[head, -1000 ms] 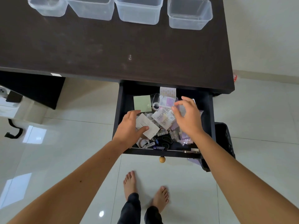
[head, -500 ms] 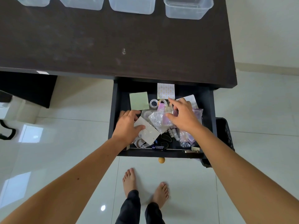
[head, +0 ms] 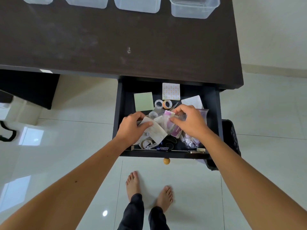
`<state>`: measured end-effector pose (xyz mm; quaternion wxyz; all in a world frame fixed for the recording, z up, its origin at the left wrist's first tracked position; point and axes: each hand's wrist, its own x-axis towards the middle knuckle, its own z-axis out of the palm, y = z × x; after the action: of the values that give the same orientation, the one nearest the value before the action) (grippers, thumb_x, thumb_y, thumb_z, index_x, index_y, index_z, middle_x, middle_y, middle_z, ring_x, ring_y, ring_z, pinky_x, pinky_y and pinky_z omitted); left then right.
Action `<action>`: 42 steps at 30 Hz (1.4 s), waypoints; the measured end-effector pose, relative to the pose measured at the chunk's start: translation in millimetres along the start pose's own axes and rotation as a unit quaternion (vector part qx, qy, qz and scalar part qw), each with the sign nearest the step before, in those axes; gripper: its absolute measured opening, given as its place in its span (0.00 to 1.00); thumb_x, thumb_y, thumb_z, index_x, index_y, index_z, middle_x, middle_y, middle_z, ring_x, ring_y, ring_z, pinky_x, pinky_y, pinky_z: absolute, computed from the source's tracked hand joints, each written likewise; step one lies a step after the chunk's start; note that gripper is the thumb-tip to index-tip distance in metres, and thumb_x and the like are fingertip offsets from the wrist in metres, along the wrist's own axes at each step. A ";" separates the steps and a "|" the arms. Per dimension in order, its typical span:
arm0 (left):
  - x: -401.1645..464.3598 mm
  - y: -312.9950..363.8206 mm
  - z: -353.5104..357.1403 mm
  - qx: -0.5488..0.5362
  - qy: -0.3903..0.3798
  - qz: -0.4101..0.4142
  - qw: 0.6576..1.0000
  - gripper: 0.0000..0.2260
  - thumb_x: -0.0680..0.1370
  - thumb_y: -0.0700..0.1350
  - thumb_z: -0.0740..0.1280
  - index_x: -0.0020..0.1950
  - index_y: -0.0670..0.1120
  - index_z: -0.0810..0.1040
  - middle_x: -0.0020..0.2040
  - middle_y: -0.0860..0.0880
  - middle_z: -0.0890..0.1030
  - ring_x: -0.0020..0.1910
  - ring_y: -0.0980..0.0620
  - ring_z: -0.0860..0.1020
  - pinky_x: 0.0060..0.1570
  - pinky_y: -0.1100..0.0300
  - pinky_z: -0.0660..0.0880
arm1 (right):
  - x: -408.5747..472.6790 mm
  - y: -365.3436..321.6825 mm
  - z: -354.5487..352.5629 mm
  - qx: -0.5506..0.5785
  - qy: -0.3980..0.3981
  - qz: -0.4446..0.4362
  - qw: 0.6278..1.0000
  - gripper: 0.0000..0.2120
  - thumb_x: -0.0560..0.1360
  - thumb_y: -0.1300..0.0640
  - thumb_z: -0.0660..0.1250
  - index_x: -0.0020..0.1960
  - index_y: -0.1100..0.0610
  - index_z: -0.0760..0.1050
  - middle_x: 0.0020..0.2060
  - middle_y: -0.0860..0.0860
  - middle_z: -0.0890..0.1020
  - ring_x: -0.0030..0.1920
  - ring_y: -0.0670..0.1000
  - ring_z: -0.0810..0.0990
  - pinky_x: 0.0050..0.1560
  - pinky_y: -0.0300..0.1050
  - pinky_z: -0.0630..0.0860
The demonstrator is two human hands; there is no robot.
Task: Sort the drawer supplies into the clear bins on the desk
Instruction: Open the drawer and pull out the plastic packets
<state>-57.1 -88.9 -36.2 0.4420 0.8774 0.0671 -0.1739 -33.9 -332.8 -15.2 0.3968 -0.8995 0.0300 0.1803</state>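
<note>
Both hands were down in the open drawer (head: 214, 112), right in the pile of supplies, and the clear bins (head: 193, 9) sat far up at the back edge of the desk (head: 116, 39), well apart from the hands. The left hand (head: 131, 128) held a white card (head: 155, 131) with its thumb on top and its fingers curled under; the card's long side ran from the hand toward the front right of the drawer. The right hand (head: 191, 122) pinched a little see-through bag (head: 169, 121) with pink and white bits inside, just beside the card. The right hand was nearer the bin on the far right. The bins looked empty, though only their lower parts showed. In the drawer there was also a green note pad (head: 143, 101), a spotted paper square (head: 171, 91), two small tape rolls (head: 163, 103) and more tape near the front. The sorting looked like it had only just begun, and each thing would need to go up and away to reach a bin.
</note>
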 end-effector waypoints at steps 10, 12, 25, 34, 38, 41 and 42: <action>-3.9 5.2 -1.7 -0.108 -0.002 -0.016 0.994 0.14 0.73 0.51 0.81 0.52 0.49 0.81 0.47 0.54 0.87 0.46 0.58 0.85 0.43 0.68 0.81 | -4.3 -14.9 -7.9 0.103 -0.060 0.018 0.993 0.07 0.80 0.55 0.73 0.49 0.41 0.83 0.48 0.45 0.86 0.47 0.46 0.85 0.50 0.46 0.83; -2.2 3.4 -2.2 -0.116 -0.022 -0.018 0.993 0.17 0.72 0.52 0.81 0.56 0.50 0.81 0.49 0.54 0.88 0.47 0.57 0.87 0.43 0.65 0.82 | -5.4 -17.9 -6.0 0.115 -0.062 0.015 0.991 0.11 0.81 0.57 0.72 0.47 0.41 0.81 0.46 0.44 0.85 0.38 0.42 0.83 0.41 0.40 0.81; 9.5 11.1 -0.8 -0.147 -0.080 -0.019 0.986 0.14 0.71 0.51 0.82 0.54 0.49 0.88 0.46 0.53 0.88 0.42 0.61 0.86 0.40 0.67 0.80 | 5.5 -20.8 17.4 0.130 -0.060 0.035 0.989 0.11 0.76 0.63 0.76 0.53 0.49 0.84 0.54 0.47 0.86 0.57 0.47 0.84 0.51 0.41 0.81; 12.0 13.7 -4.2 -0.159 -0.094 -0.037 0.982 0.07 0.73 0.50 0.80 0.49 0.51 0.88 0.45 0.52 0.90 0.46 0.51 0.88 0.48 0.46 0.86 | 3.5 -7.0 13.1 0.240 -0.047 0.071 0.967 0.09 0.79 0.44 0.74 0.55 0.46 0.86 0.55 0.46 0.86 0.57 0.45 0.81 0.65 0.49 0.77; 13.1 11.2 -6.2 -0.181 -0.071 -0.049 0.980 0.07 0.74 0.49 0.80 0.48 0.50 0.87 0.47 0.51 0.90 0.47 0.49 0.89 0.51 0.43 0.86 | 0.0 -5.8 4.5 0.305 -0.079 0.110 0.943 0.25 0.71 0.29 0.73 0.60 0.44 0.85 0.61 0.45 0.86 0.68 0.50 0.80 0.74 0.60 0.72; 12.4 8.8 -5.9 -0.203 -0.060 -0.052 0.976 0.06 0.75 0.49 0.79 0.49 0.51 0.87 0.48 0.51 0.90 0.50 0.50 0.89 0.54 0.42 0.85 | -3.7 -2.1 4.6 0.276 -0.084 0.086 0.954 0.30 0.66 0.39 0.83 0.64 0.45 0.81 0.60 0.49 0.87 0.61 0.52 0.86 0.69 0.59 0.79; 12.0 8.5 -5.0 -0.203 -0.055 -0.051 0.976 0.06 0.75 0.50 0.79 0.49 0.51 0.87 0.48 0.52 0.90 0.50 0.50 0.89 0.55 0.42 0.84 | -4.3 -1.7 5.7 0.268 -0.078 0.082 0.957 0.28 0.67 0.45 0.84 0.64 0.47 0.80 0.58 0.49 0.88 0.58 0.52 0.87 0.67 0.59 0.81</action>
<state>-42.4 -90.5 -31.5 0.6049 0.7537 0.1213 -0.2267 -39.3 -327.9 -16.0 0.6084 -0.7378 0.1195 0.2670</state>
